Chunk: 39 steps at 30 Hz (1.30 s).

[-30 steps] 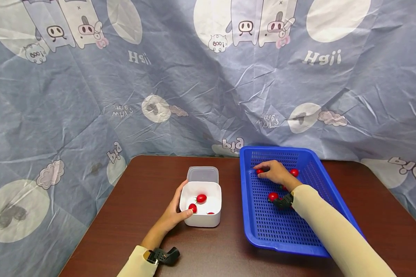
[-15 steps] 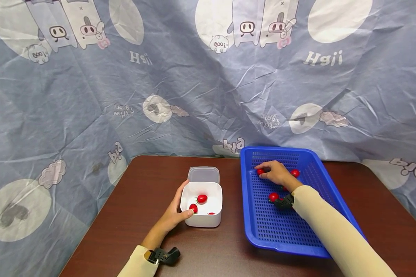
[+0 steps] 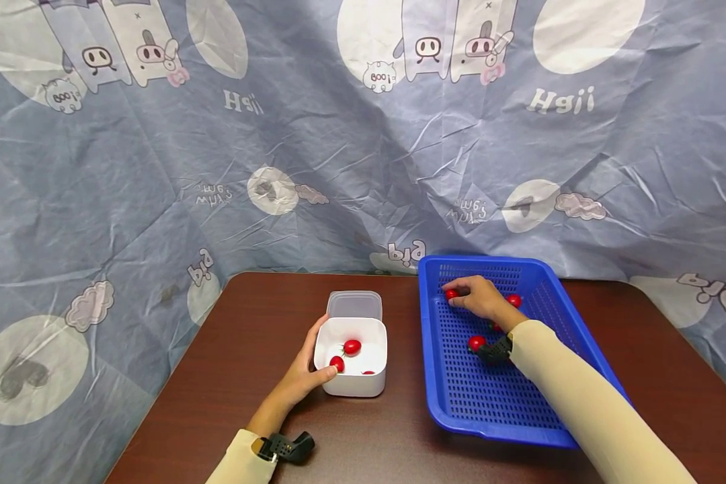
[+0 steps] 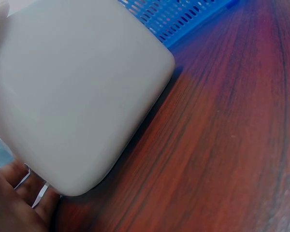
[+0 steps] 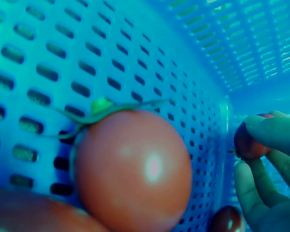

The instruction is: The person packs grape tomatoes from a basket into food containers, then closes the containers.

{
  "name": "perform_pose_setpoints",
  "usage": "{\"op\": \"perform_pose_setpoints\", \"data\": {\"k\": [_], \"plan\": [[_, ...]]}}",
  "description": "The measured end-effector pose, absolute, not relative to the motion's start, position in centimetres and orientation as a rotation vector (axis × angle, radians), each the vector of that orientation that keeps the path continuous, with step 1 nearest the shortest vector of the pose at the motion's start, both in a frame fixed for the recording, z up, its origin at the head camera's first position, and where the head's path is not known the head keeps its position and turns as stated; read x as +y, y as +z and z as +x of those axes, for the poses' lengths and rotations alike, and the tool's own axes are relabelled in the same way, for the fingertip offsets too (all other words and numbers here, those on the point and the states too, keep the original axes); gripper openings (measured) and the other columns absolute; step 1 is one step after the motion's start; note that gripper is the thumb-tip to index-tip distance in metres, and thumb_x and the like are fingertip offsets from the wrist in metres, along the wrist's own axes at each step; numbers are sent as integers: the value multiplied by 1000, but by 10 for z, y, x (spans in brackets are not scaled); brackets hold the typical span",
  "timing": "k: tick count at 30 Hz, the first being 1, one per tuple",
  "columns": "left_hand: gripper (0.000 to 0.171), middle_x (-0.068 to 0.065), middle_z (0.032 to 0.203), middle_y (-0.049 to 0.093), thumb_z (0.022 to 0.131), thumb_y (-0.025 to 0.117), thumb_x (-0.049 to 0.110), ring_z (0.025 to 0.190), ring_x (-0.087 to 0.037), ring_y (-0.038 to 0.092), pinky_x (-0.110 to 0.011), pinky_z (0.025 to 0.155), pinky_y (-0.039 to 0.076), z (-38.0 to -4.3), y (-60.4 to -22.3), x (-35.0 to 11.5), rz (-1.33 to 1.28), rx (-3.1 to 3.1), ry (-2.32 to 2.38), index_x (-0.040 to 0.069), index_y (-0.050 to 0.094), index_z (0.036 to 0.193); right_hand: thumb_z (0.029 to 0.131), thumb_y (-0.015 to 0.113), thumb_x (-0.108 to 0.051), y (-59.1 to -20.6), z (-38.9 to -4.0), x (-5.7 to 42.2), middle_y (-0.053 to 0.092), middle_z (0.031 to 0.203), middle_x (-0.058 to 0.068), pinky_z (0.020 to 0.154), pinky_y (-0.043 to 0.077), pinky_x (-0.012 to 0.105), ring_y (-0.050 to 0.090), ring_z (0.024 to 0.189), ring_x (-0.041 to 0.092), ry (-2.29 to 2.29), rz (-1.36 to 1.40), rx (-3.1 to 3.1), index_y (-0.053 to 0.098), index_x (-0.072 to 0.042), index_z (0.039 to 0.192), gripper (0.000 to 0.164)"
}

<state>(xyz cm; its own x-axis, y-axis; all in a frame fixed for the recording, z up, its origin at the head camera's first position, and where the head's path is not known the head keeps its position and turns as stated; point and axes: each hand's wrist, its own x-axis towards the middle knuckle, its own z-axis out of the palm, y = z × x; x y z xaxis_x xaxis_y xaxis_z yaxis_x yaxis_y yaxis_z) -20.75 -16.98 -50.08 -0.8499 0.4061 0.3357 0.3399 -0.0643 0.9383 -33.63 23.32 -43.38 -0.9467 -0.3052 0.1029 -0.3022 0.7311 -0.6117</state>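
Note:
My left hand [image 3: 299, 376] holds a white square container [image 3: 355, 385], its thumb on the near rim and its fingers along the left side. Inside lie cherry tomatoes [image 3: 352, 347], one of them partly hidden by the front wall. In the far left part of a blue perforated basket [image 3: 432, 383], my right hand [image 3: 482, 300] pinches a cherry tomato [image 5: 251, 141] between thumb and fingers. A large-looking cherry tomato [image 5: 133, 169] with a green stem sits close to the right wrist camera. Other tomatoes [image 3: 513, 301] lie about the right wrist, some partly covered by it.
A translucent lid [image 3: 355, 305] lies directly behind the white container. Both containers stand on a dark brown wooden table [image 3: 260, 316], with the basket to the right. A patterned grey-blue cloth [image 3: 314, 134] hangs behind the table.
My right hand has risen slightly, with the pinched cherry tomato moving up along with it. The left hand and the white container stay in place.

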Motion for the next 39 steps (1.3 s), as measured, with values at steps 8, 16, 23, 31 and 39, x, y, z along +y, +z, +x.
{"op": "perform_pose_setpoints", "data": {"k": [8, 16, 23, 31, 39], "plan": [[89, -13, 151, 26, 83, 67, 12, 132, -38, 30, -42, 98, 42, -207, -498, -170, 863, 2082, 2111, 24, 14, 154, 83, 74, -9, -424, -333, 226, 70, 110, 13, 95, 43, 52, 63, 107, 32, -1067, -584, 2921, 70, -5, 116, 33], [88, -12, 151, 28, 83, 67, 14, 131, -37, 31, -42, 98, 42, -207, -499, -171, 844, 2101, 2098, 25, 15, 154, 85, 73, -11, -418, -327, 221, 68, 113, 15, 96, 42, 51, 62, 109, 33, -1077, -628, 2945, 68, -4, 119, 36], [88, -8, 150, 30, 83, 68, 18, 131, -34, 33, -39, 97, 43, -207, -500, -171, 828, 2108, 2098, 29, 16, 154, 87, 71, -14, -404, -318, 218, 66, 117, 15, 95, 42, 52, 60, 111, 33, -1129, -596, 2953, 66, -7, 123, 37], [89, -14, 150, 29, 84, 68, 15, 130, -38, 33, -39, 96, 43, -207, -499, -171, 890, 2079, 2111, 23, 15, 154, 87, 72, -14, -393, -313, 218, 65, 120, 14, 96, 43, 50, 58, 116, 32, -1217, -661, 2980, 66, -7, 124, 39], [89, -13, 151, 28, 83, 68, 14, 131, -38, 32, -43, 96, 43, -206, -498, -171, 897, 2081, 2108, 24, 15, 154, 88, 71, -16, -382, -306, 214, 69, 112, 10, 83, 50, 44, 64, 105, 28, -1312, -710, 2980, 66, -10, 124, 36]]}}
